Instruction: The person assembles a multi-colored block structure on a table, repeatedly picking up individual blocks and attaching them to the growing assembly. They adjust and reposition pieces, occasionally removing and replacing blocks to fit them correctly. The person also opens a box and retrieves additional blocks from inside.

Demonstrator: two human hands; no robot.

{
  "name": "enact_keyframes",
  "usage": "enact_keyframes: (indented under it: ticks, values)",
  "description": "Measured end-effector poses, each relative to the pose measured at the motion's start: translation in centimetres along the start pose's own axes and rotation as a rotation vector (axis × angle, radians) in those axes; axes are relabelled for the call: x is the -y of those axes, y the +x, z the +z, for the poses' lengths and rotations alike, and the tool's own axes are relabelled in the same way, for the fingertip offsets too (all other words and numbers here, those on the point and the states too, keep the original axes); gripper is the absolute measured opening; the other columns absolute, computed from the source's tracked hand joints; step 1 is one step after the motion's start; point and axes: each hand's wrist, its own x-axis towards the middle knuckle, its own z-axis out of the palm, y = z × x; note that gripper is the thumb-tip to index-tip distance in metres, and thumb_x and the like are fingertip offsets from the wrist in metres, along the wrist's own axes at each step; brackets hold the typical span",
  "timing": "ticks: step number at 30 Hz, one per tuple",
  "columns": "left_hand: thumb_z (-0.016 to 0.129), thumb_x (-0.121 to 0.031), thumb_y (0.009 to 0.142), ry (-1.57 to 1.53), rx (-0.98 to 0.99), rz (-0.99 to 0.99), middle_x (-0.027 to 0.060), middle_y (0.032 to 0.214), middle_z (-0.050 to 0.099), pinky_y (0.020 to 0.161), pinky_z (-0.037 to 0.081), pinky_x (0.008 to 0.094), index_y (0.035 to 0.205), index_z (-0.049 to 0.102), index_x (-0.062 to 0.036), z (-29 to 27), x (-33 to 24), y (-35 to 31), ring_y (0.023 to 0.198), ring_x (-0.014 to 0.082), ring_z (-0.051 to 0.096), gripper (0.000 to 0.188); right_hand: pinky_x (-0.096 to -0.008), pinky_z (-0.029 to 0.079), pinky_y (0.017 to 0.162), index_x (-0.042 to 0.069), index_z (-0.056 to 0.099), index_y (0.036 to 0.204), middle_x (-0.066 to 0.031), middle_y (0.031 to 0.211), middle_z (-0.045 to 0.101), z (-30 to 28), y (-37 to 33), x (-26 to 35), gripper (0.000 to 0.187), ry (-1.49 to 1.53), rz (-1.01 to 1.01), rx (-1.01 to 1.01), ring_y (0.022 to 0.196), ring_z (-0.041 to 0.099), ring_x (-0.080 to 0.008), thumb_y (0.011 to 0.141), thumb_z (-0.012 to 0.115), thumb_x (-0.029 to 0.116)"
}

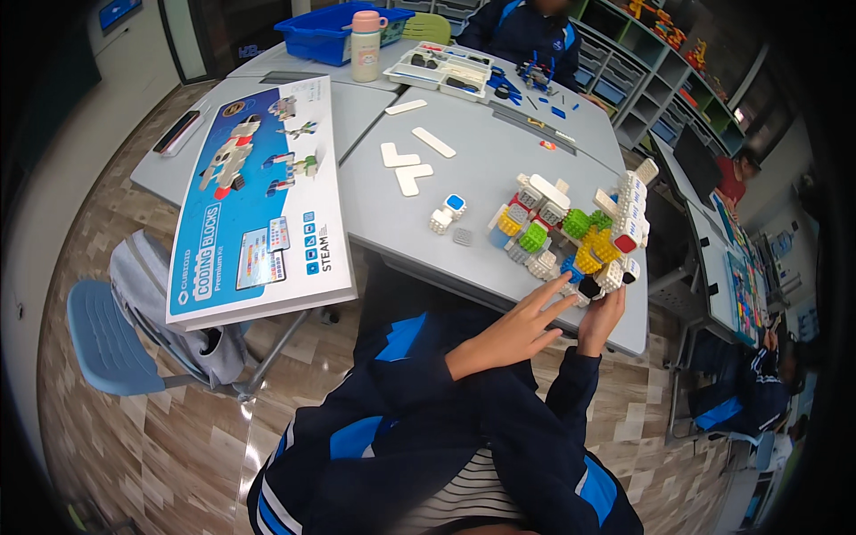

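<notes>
A robot model built of chunky coloured blocks [596, 250] stands near the table's right edge, with white, yellow, green, red and blue parts. My left hand [513, 332] reaches in front of it, fingers spread, the index fingertip at a blue block [572, 267] low on the model. My right hand [603, 319] is closed round the model's near lower end, by a white block [612, 276]. What its fingertips press on is partly hidden. Left of the model lie a small white block piece with a blue square [448, 213] and a flat grey square piece [463, 236].
Flat white plates [434, 143] lie mid-table. A large kit box [259, 196] overhangs the table's left side. Behind stand a blue bin [316, 40], a pink-lidded bottle [366, 49] and a parts tray [439, 71]. Opposite, a person [517, 31] sits beside blue parts. A blue chair [111, 339] stands left.
</notes>
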Motion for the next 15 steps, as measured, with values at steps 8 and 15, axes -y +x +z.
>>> enact_keyframes:
  ticks: [8,15]
  values:
    - [0.066,-0.01,0.093,0.03,0.038,-0.002,0.0231,0.166,0.02,0.119,0.034,0.0471,0.147,0.047,-0.0013,-0.2,-0.3,0.1,0.149,0.0412,0.032,0.058,-0.0303,0.049,0.095,-0.006,0.06,0.13,-0.0089,0.122,0.067,-0.4,-0.3,-0.5,0.032,0.016,0.039,0.02,0.11,0.063,-0.0148,0.106,0.049,0.013]
    - [0.066,-0.007,0.092,0.194,-0.143,0.08,0.017,0.144,0.052,0.11,0.041,0.046,0.132,0.06,0.0005,-2.1,-0.7,1.7,0.132,0.0384,0.049,0.041,-0.0289,0.048,0.095,-0.008,0.06,0.129,-0.0086,0.122,0.067,-0.1,-0.5,-0.4,0.033,-0.02,0.035,-0.006,0.109,0.063,-0.014,0.103,0.046,0.007]
